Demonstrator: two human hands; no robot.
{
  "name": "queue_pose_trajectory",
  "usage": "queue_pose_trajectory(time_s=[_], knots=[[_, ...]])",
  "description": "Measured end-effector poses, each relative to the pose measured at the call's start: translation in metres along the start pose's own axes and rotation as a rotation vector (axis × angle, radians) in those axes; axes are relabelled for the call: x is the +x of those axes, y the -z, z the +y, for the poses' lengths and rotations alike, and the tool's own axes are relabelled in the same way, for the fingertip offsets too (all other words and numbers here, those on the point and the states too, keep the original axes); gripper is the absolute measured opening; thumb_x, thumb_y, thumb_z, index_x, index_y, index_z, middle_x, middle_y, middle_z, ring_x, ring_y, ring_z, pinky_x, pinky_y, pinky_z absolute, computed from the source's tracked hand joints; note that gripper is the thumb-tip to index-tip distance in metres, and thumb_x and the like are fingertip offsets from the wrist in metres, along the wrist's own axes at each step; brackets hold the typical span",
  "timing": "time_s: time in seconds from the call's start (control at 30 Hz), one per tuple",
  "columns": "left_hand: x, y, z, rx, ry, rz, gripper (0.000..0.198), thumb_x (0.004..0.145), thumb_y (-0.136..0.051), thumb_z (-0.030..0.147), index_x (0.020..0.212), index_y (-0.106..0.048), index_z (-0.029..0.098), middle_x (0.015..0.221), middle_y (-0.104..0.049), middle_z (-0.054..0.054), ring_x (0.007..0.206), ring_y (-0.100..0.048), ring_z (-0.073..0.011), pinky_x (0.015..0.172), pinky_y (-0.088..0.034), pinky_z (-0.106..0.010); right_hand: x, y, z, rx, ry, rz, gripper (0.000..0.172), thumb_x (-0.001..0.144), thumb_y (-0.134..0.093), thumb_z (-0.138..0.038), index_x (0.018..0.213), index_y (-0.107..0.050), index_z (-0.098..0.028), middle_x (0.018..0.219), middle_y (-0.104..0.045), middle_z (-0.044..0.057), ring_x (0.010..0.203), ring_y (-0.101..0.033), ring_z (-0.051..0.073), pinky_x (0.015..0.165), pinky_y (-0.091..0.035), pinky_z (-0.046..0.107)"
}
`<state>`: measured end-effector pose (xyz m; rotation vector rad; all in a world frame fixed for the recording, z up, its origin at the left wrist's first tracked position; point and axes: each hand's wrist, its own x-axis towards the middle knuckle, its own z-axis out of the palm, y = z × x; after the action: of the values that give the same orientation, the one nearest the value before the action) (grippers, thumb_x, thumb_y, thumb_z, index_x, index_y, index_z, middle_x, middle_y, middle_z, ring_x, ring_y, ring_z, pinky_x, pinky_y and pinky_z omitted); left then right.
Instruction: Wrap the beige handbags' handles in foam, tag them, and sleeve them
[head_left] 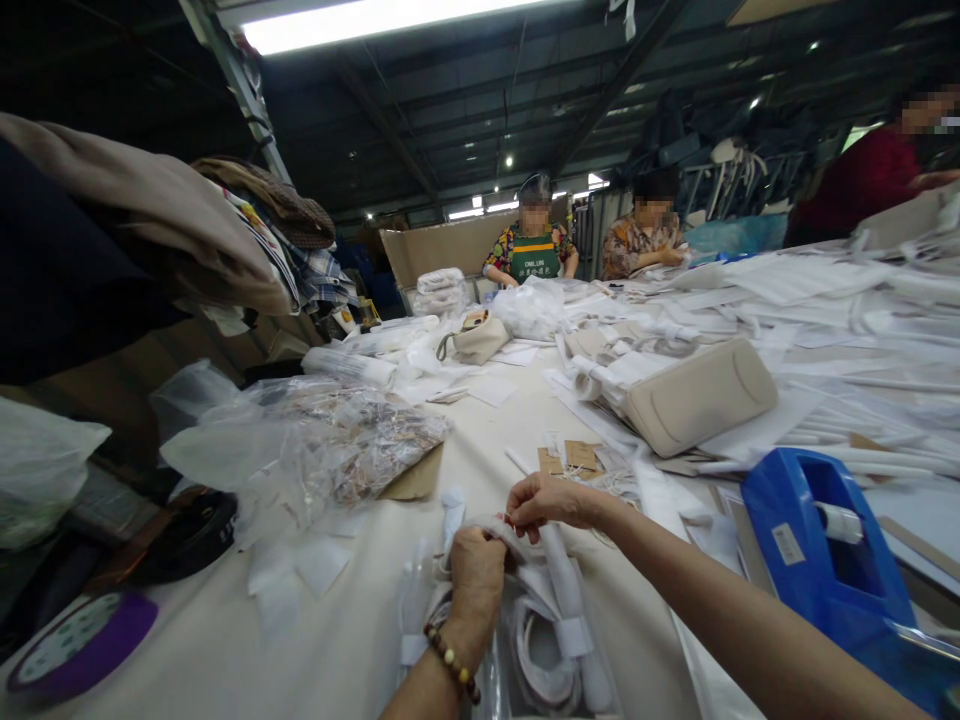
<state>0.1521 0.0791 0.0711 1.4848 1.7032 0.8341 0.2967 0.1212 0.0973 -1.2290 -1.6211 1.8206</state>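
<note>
Low in the centre, a white-wrapped strip (491,524) arches up between my hands. My left hand (477,575), with a beaded bracelet at its wrist, is closed around the strip's left side. From the right, my right hand (541,502) reaches across and pinches the strip near its top; the fingertips hide exactly what lies between them. Just below both hands lies a coiled strap (541,655) in clear wrapping, with a white band around it. A white padded roll (574,590) runs beside the coil. Brown paper tags (574,458) with white cords lie just beyond my right hand.
A blue tape dispenser (817,560) stands at right, a purple tape roll (82,645) at left. Crumpled plastic bags (315,430) lie on the left. A beige bag (701,395) rests among white papers. Across the table, co-workers (534,250) are at work.
</note>
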Motion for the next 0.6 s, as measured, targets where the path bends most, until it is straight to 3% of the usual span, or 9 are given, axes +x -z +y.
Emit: queue_pose_trajectory(time_s=[0.1,0.2,0.33,0.43,0.6], knots=[[-0.004,0.002,0.002,0.057,0.015,0.029,0.019,0.064,-0.052,0.007,0.057,-0.069,0.014,0.054,-0.064,-0.002,0.049,-0.051,-0.0124,0.050,-0.037,-0.023,-0.003,0.005,0.002,-0.044,-0.062,-0.065,0.013,0.060,-0.060,-0.002,0.063,-0.064,-0.014,0.054,-0.060,-0.007,0.050,-0.054,0.008,0.056,-0.045,0.021],[-0.007,0.002,0.003,0.089,0.017,0.061,0.021,0.064,-0.051,0.006,0.057,-0.068,0.015,0.056,-0.064,-0.002,0.052,-0.053,-0.0132,0.053,-0.037,-0.023,-0.002,0.006,0.003,-0.162,-0.140,-0.152,0.006,0.072,-0.065,-0.011,0.068,-0.063,-0.014,0.055,-0.058,-0.007,0.052,-0.055,0.009,0.058,-0.046,0.023],[-0.009,0.001,0.003,0.092,0.016,0.077,0.021,0.065,-0.050,0.006,0.056,-0.067,0.015,0.057,-0.064,-0.002,0.053,-0.052,-0.0135,0.055,-0.037,-0.024,0.007,0.003,0.001,-0.431,-0.232,-0.228,0.026,0.085,-0.063,-0.030,0.067,-0.059,-0.013,0.056,-0.055,-0.007,0.050,-0.053,0.008,0.053,-0.046,0.023],[-0.008,0.002,0.002,0.063,0.015,0.070,0.019,0.064,-0.051,0.007,0.053,-0.064,0.015,0.052,-0.059,-0.001,0.051,-0.048,-0.0133,0.053,-0.034,-0.024,0.013,0.004,-0.002,-0.653,-0.232,-0.193,0.025,0.087,-0.062,-0.032,0.071,-0.061,-0.013,0.065,-0.059,-0.004,0.056,-0.056,0.009,0.056,-0.048,0.024],[-0.014,0.012,0.004,-0.104,-0.023,0.001,0.019,0.062,-0.054,0.013,0.044,-0.056,0.017,0.045,-0.049,0.003,0.048,-0.040,-0.0113,0.051,-0.028,-0.024,0.009,0.009,-0.012,-0.930,-0.128,-0.027,0.020,0.088,-0.059,-0.034,0.084,-0.063,-0.014,0.082,-0.063,0.000,0.070,-0.060,0.013,0.064,-0.051,0.027]])
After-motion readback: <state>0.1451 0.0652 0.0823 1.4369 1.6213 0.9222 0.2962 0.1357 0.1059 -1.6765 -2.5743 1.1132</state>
